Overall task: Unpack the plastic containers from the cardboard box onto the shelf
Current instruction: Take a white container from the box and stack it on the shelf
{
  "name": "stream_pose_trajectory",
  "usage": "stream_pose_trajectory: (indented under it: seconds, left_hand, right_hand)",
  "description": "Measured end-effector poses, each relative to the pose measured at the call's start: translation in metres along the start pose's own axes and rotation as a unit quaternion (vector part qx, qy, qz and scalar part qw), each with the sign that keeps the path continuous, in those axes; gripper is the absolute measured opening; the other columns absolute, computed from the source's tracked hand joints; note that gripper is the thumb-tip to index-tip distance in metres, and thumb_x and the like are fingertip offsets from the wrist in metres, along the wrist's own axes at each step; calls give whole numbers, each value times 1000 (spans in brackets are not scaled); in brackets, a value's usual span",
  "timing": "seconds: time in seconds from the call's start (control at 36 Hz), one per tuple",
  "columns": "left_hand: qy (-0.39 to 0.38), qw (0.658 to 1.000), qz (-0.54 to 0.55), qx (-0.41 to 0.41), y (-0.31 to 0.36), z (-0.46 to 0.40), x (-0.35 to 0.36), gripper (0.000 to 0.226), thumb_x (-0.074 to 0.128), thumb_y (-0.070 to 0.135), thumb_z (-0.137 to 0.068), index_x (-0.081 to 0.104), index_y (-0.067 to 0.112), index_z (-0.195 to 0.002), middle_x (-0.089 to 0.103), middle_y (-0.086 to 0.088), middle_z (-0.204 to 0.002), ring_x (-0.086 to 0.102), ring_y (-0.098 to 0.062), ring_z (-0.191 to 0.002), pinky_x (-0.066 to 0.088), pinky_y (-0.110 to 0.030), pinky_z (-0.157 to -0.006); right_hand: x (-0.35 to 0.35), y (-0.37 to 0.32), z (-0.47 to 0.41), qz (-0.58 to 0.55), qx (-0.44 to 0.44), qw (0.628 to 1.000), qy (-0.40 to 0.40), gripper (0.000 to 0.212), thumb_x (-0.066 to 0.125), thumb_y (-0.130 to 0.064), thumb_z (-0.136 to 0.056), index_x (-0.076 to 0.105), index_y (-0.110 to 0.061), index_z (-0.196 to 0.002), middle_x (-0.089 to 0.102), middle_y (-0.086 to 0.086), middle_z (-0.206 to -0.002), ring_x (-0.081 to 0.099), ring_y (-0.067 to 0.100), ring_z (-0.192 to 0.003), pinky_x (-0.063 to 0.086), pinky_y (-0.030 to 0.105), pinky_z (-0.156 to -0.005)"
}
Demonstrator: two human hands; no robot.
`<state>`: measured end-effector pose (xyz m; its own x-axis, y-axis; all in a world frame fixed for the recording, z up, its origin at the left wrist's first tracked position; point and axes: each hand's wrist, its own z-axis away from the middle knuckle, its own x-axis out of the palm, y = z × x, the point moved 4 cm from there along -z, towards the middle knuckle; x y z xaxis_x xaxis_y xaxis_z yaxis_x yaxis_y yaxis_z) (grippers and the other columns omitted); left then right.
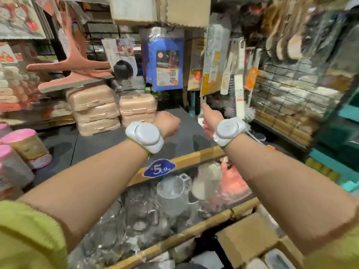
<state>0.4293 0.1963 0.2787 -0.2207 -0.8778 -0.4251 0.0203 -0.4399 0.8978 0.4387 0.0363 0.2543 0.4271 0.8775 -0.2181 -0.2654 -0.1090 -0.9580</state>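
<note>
**Two empty hands over the shelf**

Two stacks of beige containers point(93, 109) already sit at the back of the dark shelf point(120, 144). The left hand point(168, 124) hovers just beside the shorter stack, loosely curled and holding nothing. The right hand point(210, 121) reaches toward the hanging goods; whether it grips anything I cannot tell (blur hides the fingers). More containers seem to wait in the cardboard box point(246, 235) below. Lift the next one level with both hands and square it on the shorter stack.
</note>
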Motion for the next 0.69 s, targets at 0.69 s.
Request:
stream_pose_trajectory:
  seconds: [0.69]
  left_hand:
    - [-369,923,-104,23,8,214,373,8,45,3,-93,53,4,-92,54,-7,-71,49,-15,-55,40,-21,-50]
  right_hand:
    - [-372,301,162,-36,164,963,212,60,44,-44,-88,50,-2,-130,42,-3,-70,40,11,-61,36,27,-65]
